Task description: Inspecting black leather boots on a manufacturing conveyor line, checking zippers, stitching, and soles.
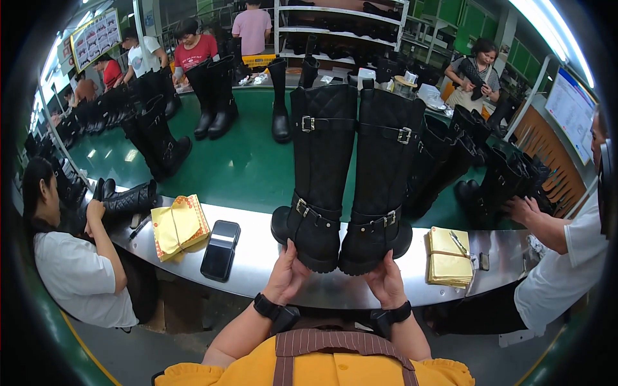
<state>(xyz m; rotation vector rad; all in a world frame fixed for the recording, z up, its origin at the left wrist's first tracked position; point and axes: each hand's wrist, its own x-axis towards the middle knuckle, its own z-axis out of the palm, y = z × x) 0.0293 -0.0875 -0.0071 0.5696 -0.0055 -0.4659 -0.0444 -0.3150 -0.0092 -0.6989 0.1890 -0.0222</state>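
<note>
Two tall black boots stand upright side by side in front of me, heels toward me, with silver buckles at ankle and upper shaft. My left hand (pixel 288 275) grips the left boot (pixel 324 164) low down by its sole, fingers partly hidden behind it. The right boot (pixel 383 170) is held the same way by my right hand (pixel 387 280), thumb on the heel side. Quilted panels show on the shafts. Whether the soles touch the metal table edge (pixel 257 257) I cannot tell.
Left of the boots lie a black phone (pixel 220 251) and a tied stack of yellow paper (pixel 180 226). Another yellow stack (pixel 449 256) with a small tool on it is at right. More black boots (pixel 221 96) stand on the green belt (pixel 251 154). Co-workers (pixel 77 257) sit or stand on both sides.
</note>
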